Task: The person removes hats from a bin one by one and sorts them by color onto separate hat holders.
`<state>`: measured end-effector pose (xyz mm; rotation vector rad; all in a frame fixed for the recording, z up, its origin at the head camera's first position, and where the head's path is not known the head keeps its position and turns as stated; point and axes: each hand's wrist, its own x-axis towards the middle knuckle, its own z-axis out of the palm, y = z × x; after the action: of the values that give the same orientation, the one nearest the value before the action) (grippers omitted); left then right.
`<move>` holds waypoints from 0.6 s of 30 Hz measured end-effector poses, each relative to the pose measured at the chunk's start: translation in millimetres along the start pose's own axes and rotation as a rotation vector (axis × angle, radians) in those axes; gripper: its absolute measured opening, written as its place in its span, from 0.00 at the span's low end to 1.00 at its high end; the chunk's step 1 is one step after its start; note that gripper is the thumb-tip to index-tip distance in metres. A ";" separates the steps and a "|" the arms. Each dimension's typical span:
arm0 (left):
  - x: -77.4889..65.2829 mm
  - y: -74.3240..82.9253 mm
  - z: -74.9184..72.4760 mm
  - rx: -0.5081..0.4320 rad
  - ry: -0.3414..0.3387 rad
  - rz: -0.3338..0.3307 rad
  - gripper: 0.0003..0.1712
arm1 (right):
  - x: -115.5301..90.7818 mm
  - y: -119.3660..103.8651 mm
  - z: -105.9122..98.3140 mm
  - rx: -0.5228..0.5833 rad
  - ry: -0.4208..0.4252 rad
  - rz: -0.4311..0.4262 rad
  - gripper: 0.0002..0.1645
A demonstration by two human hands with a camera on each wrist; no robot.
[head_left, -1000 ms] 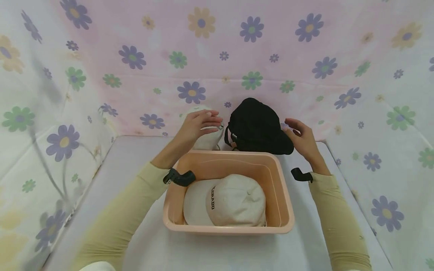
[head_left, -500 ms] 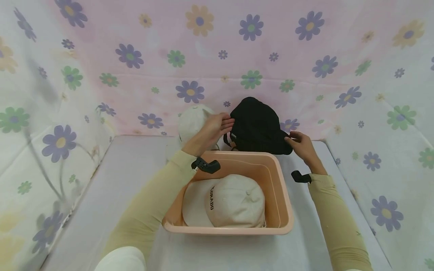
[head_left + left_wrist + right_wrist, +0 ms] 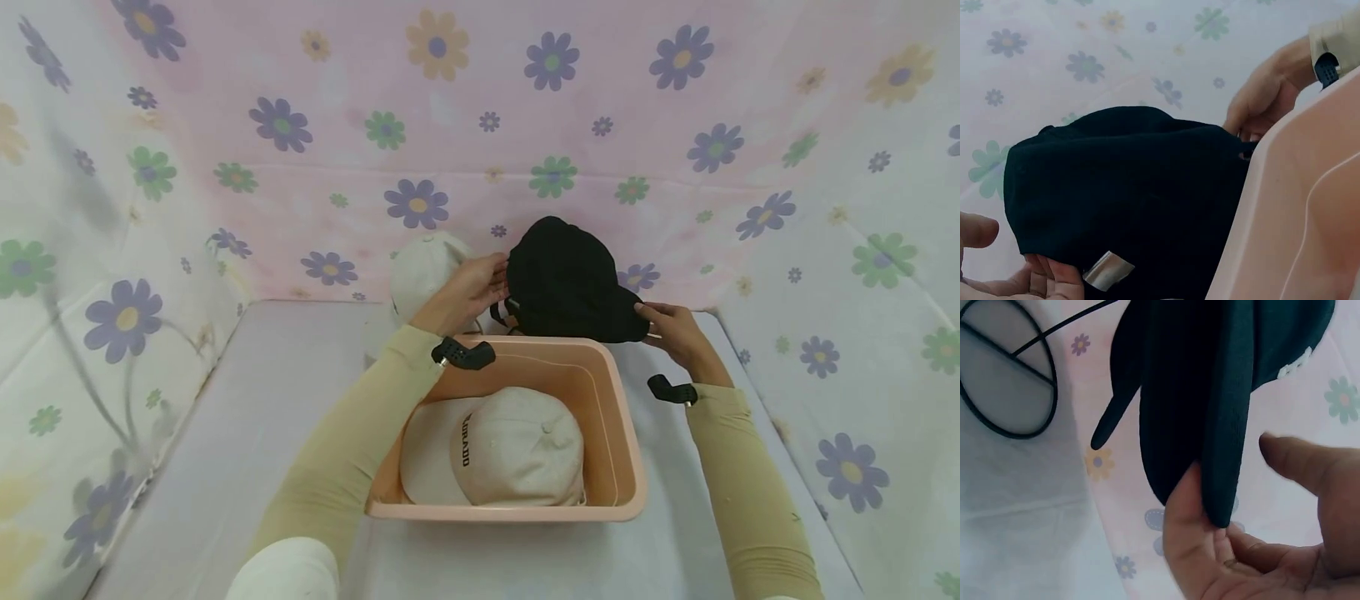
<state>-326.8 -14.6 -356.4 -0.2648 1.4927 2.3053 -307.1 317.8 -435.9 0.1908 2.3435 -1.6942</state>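
A black cap (image 3: 567, 283) stands behind the basin, brim to the right. At its left back edge my left hand (image 3: 480, 283) touches the fabric with its fingers; the left wrist view shows the thumb (image 3: 979, 230) apart from it. My right hand (image 3: 678, 333) is at the brim. In the right wrist view, fingers (image 3: 1188, 531) touch the brim's edge while the thumb (image 3: 1297, 459) stays clear of it. Beside my left hand, partly covered by it, is a white cap (image 3: 423, 271). Another, cream-coloured cap (image 3: 517, 450) with dark lettering lies inside the peach basin (image 3: 626, 442).
A thin black wire ring with a crossbar (image 3: 1007, 353) rests on the white table surface (image 3: 292, 358), near the black cap in the right wrist view. Flower-printed cloth (image 3: 300, 192) rises behind the caps and along both sides.
My left hand has moved right, from in front of the white cap to the black cap's back edge. My right hand has come down slightly onto the brim. The black cap stays in place.
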 end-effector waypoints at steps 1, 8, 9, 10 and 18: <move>0.6 0.0 -0.5 0.006 -0.009 0.007 0.12 | 0.0 0.2 -0.1 0.009 -0.008 0.002 0.45; 2.0 1.4 -0.3 0.080 -0.031 0.061 0.26 | 3.0 -6.1 -0.6 -0.032 0.011 -0.014 0.48; 1.0 1.6 0.1 0.087 -0.037 0.075 0.28 | 3.0 -9.2 -1.6 -0.026 0.022 -0.021 0.48; -0.2 1.9 0.7 0.094 -0.044 0.092 0.28 | 2.9 -12.8 -2.8 -0.018 0.033 -0.026 0.48; -17.9 -1.5 5.9 0.216 -0.027 0.260 0.12 | 4.7 -40.4 -7.7 0.009 0.070 -0.078 0.48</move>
<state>-309.5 -12.5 -348.8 0.0219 1.8389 2.2994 -322.5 312.1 -397.8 0.1651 2.4246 -1.7611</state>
